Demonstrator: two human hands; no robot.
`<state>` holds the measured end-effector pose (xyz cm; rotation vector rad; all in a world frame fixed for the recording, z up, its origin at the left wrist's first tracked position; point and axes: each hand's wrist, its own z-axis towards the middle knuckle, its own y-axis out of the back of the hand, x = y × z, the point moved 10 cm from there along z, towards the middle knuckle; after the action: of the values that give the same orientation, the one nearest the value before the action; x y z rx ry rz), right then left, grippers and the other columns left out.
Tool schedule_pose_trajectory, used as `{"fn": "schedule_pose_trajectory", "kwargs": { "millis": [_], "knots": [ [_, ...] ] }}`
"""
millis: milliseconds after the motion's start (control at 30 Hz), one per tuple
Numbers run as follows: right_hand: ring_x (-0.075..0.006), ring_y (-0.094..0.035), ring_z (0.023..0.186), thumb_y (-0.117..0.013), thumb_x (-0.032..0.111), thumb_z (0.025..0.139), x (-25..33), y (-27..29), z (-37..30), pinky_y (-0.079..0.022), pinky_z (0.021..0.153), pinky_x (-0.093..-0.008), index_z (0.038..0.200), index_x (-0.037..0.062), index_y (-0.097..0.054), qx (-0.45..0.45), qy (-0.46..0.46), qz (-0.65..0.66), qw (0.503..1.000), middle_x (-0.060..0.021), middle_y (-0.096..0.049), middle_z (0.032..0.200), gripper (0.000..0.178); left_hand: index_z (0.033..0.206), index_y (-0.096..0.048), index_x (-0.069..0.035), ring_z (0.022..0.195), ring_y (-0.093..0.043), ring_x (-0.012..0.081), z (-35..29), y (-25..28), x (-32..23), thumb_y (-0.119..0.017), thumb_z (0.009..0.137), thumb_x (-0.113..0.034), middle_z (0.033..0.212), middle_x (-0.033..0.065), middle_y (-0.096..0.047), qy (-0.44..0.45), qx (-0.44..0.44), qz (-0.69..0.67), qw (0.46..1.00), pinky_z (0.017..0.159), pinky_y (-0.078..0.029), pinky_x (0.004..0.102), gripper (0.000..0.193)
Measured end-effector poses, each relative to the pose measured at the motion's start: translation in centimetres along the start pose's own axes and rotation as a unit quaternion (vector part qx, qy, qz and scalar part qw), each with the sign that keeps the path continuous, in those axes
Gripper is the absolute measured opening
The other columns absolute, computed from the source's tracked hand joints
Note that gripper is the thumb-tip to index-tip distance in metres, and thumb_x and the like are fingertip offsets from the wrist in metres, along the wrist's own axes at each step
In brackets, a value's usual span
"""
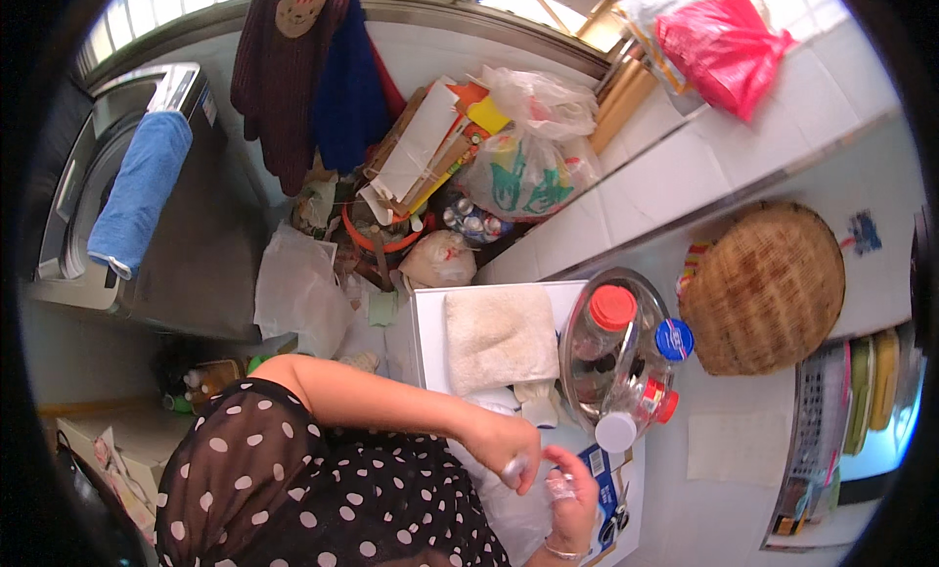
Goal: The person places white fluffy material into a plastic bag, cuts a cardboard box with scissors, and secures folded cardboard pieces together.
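Observation:
My left hand [502, 450] is closed in a fist, with a small shiny, pale thing showing at its fingers that is too small to name. Close by on the right, my right hand [574, 503] has curled fingers, with crinkled clear plastic [560, 486] against them. Below both hands, a see-through plastic bag [514, 518] lies in front of my dotted top. A folded beige cloth [501, 338] rests on the white table [430, 347] beyond my left forearm. Partly under my right hand is a blue-and-white printed box [599, 461], with black-handled scissors [616, 518] or their picture on it.
An oval metal basin [569, 371] holds clear jars with a red lid [612, 308], a blue lid [674, 339] and a white lid [616, 432]. Right of it leans a woven basket [768, 288]. Bags and cardboard [416, 151] crowd the back; a washing machine [186, 215] stands left.

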<state>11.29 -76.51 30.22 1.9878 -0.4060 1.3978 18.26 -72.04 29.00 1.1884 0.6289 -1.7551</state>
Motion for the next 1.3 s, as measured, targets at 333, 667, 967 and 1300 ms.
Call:
{"fn": "schedule_pose_trajectory", "kwargs": {
  "millis": [333, 667, 967, 1300],
  "knots": [
    [-0.0065, -0.050, 0.061, -0.059, 0.017, 0.086, -4.5, -0.1, 1.5, -0.037, 0.051, -0.0209, 0.091, 0.0042, -0.061, -0.011, -0.096, 0.037, 0.995, 0.0015, -0.057, 0.075, 0.014, 0.078, -0.050, -0.010, 0.067, -0.053, 0.0229, -1.3, 1.5, -5.3, -0.056, 0.073, -0.018, 0.075, 0.0044, -0.047, -0.232, -0.282, 0.446, 0.817, 0.056, -0.040, 0.0349, 0.012],
    [-0.0061, -0.048, 0.061, -0.058, 0.016, 0.090, -7.8, 0.5, 0.7, -0.039, 0.050, -0.0200, 0.101, 0.0028, -0.060, -0.145, -0.140, 0.305, 0.931, -0.0004, -0.058, 0.082, 0.018, 0.098, -0.069, -0.014, 0.080, -0.060, 0.0225, -4.3, 5.8, -3.9, -0.059, 0.074, -0.016, 0.092, 0.0036, -0.062, -0.136, -0.265, 0.335, 0.894, 0.064, -0.046, 0.0348, 0.027],
    [-0.0069, -0.042, 0.048, -0.051, 0.014, 0.093, -17.3, 0.9, 0.4, -0.035, 0.041, -0.0195, 0.087, 0.0104, -0.053, -0.194, -0.239, 0.565, 0.765, 0.0011, -0.051, 0.071, 0.007, 0.089, -0.072, -0.011, 0.073, -0.064, 0.0187, -16.2, 6.2, 2.6, -0.074, 0.074, -0.009, 0.084, 0.0051, -0.069, 0.152, -0.318, 0.276, 0.894, 0.066, -0.050, 0.0299, 0.015],
    [-0.0067, -0.042, 0.048, -0.060, 0.014, 0.084, -12.0, 3.1, 2.0, -0.033, 0.040, -0.0198, 0.084, 0.0062, -0.056, -0.170, -0.066, 0.290, 0.939, -0.0016, -0.053, 0.069, 0.009, 0.094, -0.063, -0.005, 0.084, -0.061, 0.0202, -8.7, 6.7, 2.2, -0.058, 0.091, -0.017, 0.088, 0.0075, -0.062, 0.094, -0.287, 0.066, 0.951, 0.075, -0.049, 0.0304, 0.013]
  ]
}}
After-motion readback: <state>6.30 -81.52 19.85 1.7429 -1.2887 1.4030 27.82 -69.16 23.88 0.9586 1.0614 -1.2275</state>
